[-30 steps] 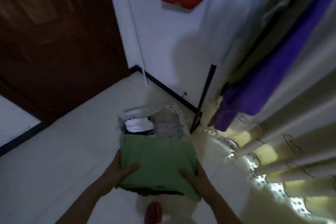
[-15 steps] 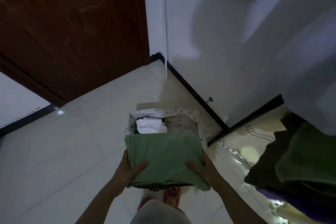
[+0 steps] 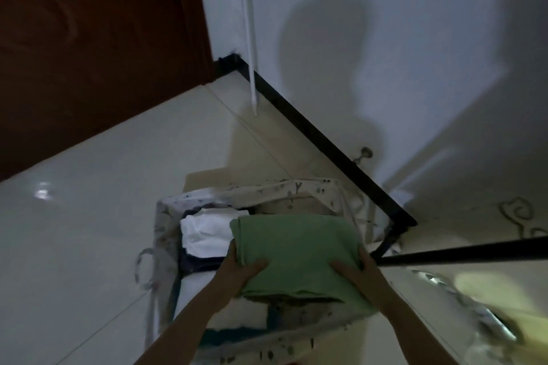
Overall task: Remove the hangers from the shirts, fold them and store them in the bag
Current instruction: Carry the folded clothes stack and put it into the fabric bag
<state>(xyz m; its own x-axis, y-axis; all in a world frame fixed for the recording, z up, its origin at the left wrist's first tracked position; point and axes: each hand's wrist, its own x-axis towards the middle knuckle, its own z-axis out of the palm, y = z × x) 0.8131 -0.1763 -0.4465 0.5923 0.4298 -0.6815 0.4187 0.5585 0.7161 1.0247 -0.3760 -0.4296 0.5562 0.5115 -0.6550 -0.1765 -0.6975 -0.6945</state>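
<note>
- folded green shirt (image 3: pixel 296 255), lower centre of frame, held flat and level above the open bag (image 3: pixel 267 190). Not yet let go; can't tell if its underside touches what's inside.
- left hand (image 3: pixel 237 267) grips the shirt's near left edge, thumb on top, fingers tucked under.
- right hand (image 3: pixel 361 272) does the same at the near right corner. A two-sided hold probably keeps the fold from slumping open.
- bag is pale and speckled, mouth up, standing on the floor (image 3: pixel 89 231) beside the wall corner.
- white folded garment (image 3: pixel 207 231) already fills the bag's left part, with a dark garment (image 3: pixel 198 264) just below it in frame.
- shirt sits over the right part, likely because that side looks less full.
- brown door (image 3: pixel 89 38) upper left; white wall (image 3: pixel 415 38) upper right; black skirting (image 3: pixel 311 127) running diagonally between them.
</note>
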